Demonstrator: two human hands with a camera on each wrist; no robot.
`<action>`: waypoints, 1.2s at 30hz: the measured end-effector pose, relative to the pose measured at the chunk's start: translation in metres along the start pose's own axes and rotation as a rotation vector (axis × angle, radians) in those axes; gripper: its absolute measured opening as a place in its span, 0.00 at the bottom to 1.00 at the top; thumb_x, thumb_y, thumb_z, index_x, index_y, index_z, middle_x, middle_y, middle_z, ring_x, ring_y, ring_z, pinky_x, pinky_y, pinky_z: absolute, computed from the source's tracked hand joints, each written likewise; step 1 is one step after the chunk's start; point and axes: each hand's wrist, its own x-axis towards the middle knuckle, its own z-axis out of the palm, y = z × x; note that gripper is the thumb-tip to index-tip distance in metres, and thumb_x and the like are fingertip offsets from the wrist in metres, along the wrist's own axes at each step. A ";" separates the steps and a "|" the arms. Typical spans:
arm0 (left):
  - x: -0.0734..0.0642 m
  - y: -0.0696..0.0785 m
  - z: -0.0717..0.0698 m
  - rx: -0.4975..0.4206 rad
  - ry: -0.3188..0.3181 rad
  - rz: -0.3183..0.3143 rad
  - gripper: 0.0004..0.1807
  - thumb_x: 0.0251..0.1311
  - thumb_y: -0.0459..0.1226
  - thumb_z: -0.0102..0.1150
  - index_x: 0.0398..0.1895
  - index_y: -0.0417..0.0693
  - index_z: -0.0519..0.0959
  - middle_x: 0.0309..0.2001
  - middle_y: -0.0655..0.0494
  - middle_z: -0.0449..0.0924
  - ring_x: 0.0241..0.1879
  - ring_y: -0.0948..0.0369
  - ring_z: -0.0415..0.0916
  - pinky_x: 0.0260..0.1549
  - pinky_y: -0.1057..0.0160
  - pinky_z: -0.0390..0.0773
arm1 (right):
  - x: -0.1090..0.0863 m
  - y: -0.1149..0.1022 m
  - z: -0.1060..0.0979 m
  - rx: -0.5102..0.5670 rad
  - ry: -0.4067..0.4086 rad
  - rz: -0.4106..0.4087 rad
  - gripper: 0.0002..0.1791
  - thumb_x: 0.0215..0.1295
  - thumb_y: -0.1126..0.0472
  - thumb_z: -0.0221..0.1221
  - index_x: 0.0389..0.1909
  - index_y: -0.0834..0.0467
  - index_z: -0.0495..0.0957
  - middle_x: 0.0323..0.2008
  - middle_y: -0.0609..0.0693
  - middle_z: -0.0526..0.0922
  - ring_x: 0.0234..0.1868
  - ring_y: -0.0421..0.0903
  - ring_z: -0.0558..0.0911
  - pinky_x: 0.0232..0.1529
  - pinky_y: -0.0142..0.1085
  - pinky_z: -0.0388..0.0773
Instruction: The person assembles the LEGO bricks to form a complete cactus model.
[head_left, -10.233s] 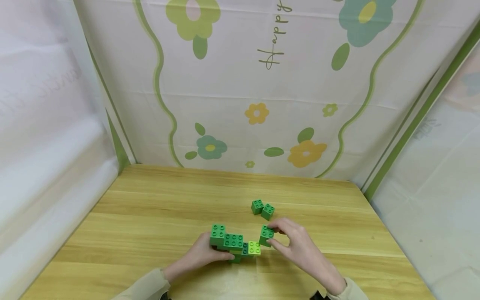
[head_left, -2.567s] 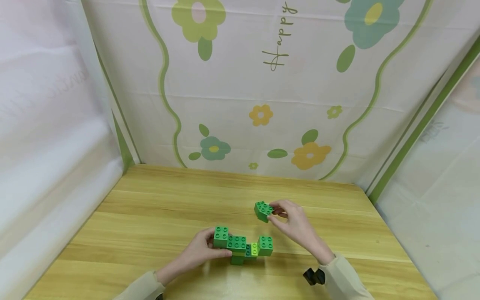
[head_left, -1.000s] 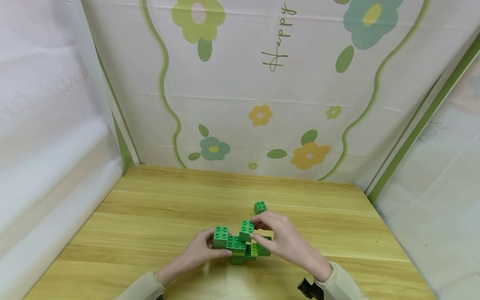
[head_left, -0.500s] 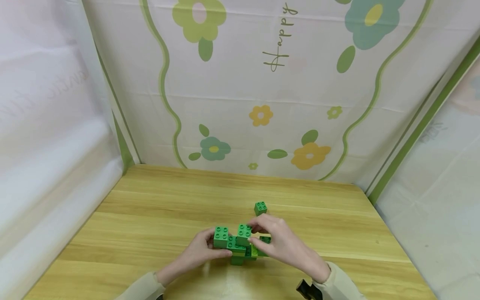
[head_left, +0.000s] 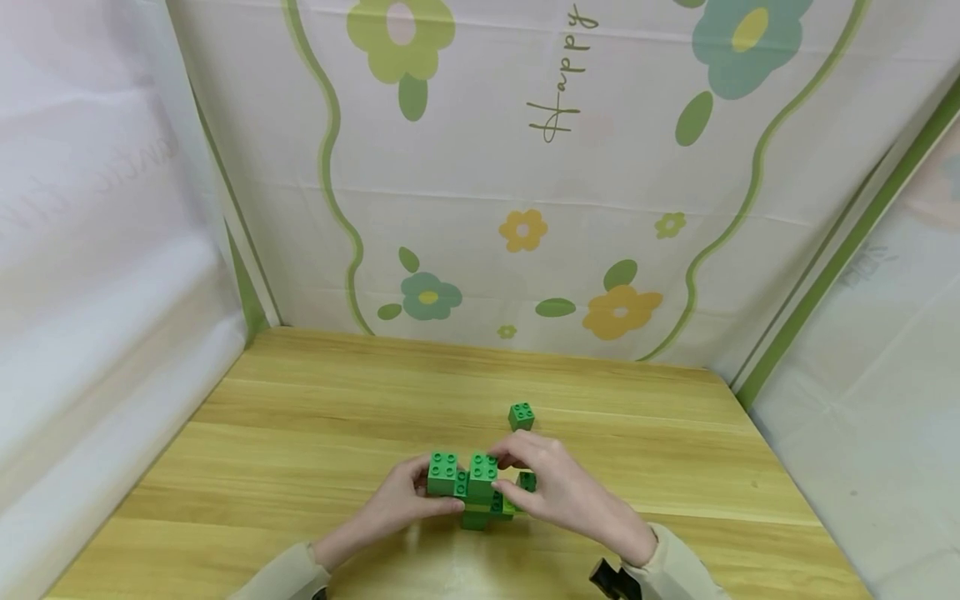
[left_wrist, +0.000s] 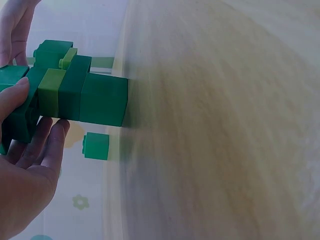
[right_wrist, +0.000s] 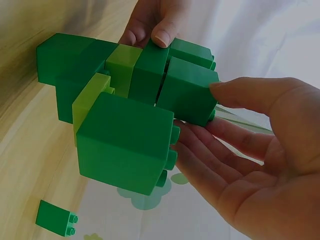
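Observation:
My left hand (head_left: 405, 496) grips a build of stacked toy building bricks (right_wrist: 152, 70) in dark green and lime, its thumb along the near side. Between the thumb and fingers of my right hand (head_left: 562, 492) is a square green brick (head_left: 482, 475), over the right part of the six-stud brick. A thin dark gap shows under this brick (right_wrist: 187, 90) in the right wrist view. Another square brick (head_left: 442, 473) tops the build's left end. At the right end, a large green brick (right_wrist: 125, 142) sits beside a lime piece (right_wrist: 90, 105); my right hand partly covers it from above.
One loose square green brick (head_left: 521, 416) lies on the wooden table (head_left: 337, 400) just beyond my right hand. White flower-print cloth (head_left: 450, 167) hangs behind the table and at both sides. A black object (head_left: 615, 579) is at my right cuff.
A green brick has joined the build's right end. My right hand has since taken one of two loose bricks, brought it left and lowered it onto the six-stud brick. My left hand keeps its grip.

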 end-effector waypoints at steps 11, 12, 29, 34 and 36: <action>0.000 0.000 -0.001 -0.008 -0.005 -0.002 0.29 0.53 0.39 0.73 0.58 0.38 0.76 0.52 0.41 0.83 0.44 0.67 0.83 0.45 0.73 0.82 | 0.005 -0.001 0.004 -0.032 0.012 -0.045 0.12 0.65 0.59 0.65 0.45 0.59 0.78 0.41 0.48 0.84 0.42 0.39 0.84 0.43 0.32 0.86; 0.000 0.000 -0.001 -0.010 -0.007 -0.004 0.29 0.53 0.39 0.73 0.58 0.38 0.76 0.52 0.41 0.82 0.44 0.66 0.83 0.45 0.73 0.82 | 0.005 -0.001 0.005 -0.034 0.009 -0.039 0.12 0.65 0.60 0.65 0.45 0.59 0.78 0.41 0.48 0.84 0.42 0.39 0.84 0.43 0.32 0.86; -0.001 0.000 -0.001 -0.017 -0.010 -0.007 0.30 0.54 0.40 0.73 0.58 0.38 0.75 0.53 0.41 0.82 0.44 0.66 0.83 0.45 0.74 0.82 | 0.006 -0.004 0.005 0.050 -0.042 0.053 0.15 0.62 0.60 0.67 0.49 0.59 0.81 0.45 0.49 0.84 0.45 0.39 0.84 0.47 0.27 0.84; 0.000 -0.001 -0.001 -0.013 -0.006 -0.011 0.29 0.54 0.40 0.73 0.58 0.38 0.75 0.52 0.42 0.83 0.44 0.65 0.83 0.44 0.73 0.82 | 0.007 -0.003 0.005 0.072 -0.032 0.042 0.15 0.60 0.60 0.68 0.47 0.60 0.82 0.42 0.49 0.84 0.43 0.40 0.84 0.45 0.27 0.84; 0.000 -0.001 -0.001 -0.014 -0.005 -0.013 0.29 0.54 0.40 0.73 0.58 0.38 0.76 0.51 0.42 0.83 0.43 0.65 0.83 0.44 0.73 0.82 | 0.008 -0.002 0.005 0.073 -0.033 0.034 0.14 0.61 0.61 0.68 0.47 0.60 0.82 0.42 0.50 0.84 0.41 0.40 0.84 0.44 0.28 0.84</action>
